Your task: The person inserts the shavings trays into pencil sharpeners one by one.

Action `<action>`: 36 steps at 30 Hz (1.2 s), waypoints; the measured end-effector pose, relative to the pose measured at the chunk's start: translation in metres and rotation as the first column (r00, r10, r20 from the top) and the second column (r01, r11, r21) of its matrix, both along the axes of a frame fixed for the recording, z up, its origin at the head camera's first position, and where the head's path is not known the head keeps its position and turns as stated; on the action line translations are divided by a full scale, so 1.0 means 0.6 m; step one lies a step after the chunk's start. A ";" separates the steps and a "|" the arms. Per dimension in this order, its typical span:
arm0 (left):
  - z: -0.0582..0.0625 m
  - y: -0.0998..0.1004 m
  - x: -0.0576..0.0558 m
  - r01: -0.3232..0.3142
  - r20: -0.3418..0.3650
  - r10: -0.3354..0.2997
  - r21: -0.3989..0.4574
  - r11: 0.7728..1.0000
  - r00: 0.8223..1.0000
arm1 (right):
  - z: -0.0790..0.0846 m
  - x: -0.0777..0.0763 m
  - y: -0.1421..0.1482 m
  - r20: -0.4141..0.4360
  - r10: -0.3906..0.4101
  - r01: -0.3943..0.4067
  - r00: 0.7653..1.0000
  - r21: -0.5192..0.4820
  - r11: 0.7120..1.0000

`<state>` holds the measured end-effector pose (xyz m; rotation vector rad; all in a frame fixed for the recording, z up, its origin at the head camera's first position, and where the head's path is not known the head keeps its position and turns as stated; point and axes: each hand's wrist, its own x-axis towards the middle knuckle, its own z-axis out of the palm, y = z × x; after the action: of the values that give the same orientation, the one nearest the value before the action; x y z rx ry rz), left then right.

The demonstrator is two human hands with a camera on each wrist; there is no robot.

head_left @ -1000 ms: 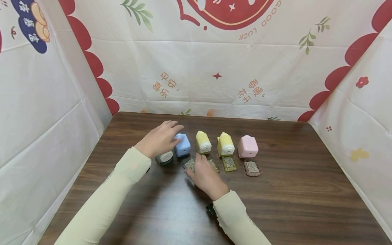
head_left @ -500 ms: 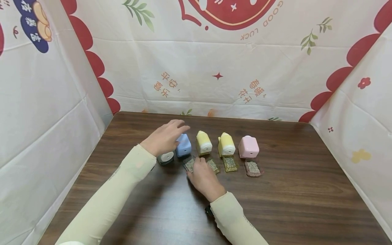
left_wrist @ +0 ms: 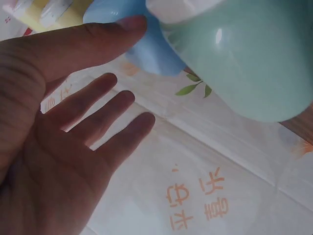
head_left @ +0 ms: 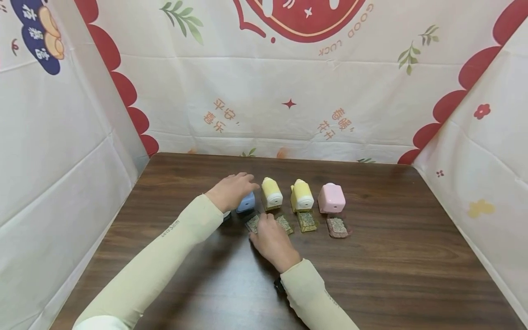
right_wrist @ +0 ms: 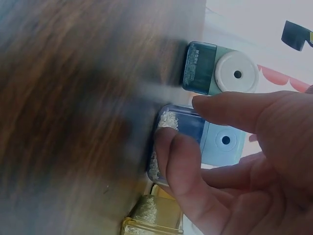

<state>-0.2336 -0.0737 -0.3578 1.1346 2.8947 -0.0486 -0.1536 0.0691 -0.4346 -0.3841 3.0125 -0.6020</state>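
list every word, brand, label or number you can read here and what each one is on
"GOOD LUCK": back cloth, upside down
"平安喜乐": back cloth, orange, below centre-left
"春暖花开": back cloth, orange, to the right of that
Dark blue print on the side cloth: characters too unclear to quote
Left sleeve: lettering, too small to read
Right sleeve: faint marks, unreadable
Green sharpener: pale lettering on its dark front, too blurred

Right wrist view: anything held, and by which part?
Can't tell: right hand overlaps the blue tray near its outer end, but whether it grips there is unclear.
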 end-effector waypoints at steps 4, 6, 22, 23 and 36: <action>-0.006 0.001 -0.003 0.007 0.040 -0.007 0.010 1.000 0.999 | -0.002 -0.001 -0.001 -0.010 0.008 -0.008 1.000 0.011 1.000; -0.008 0.000 -0.004 0.017 0.042 -0.018 0.022 1.000 0.999 | -0.003 -0.002 -0.001 -0.021 0.011 -0.010 1.000 0.012 1.000; -0.014 0.002 -0.008 -0.016 0.080 0.014 0.021 1.000 0.997 | 0.000 -0.008 -0.001 -0.011 -0.007 0.008 1.000 0.002 1.000; -0.014 0.002 -0.008 -0.018 0.085 0.016 0.029 0.999 0.996 | 0.001 -0.009 0.000 -0.004 -0.012 0.012 1.000 -0.001 1.000; -0.016 0.006 -0.008 -0.033 0.088 0.029 0.050 0.998 0.996 | 0.003 -0.018 -0.012 0.012 -0.049 0.050 0.999 -0.054 0.997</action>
<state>-0.2383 -0.0704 -0.3677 1.0704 2.8515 0.0739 -0.1641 0.0621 -0.4326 -0.3083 3.0094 -0.6882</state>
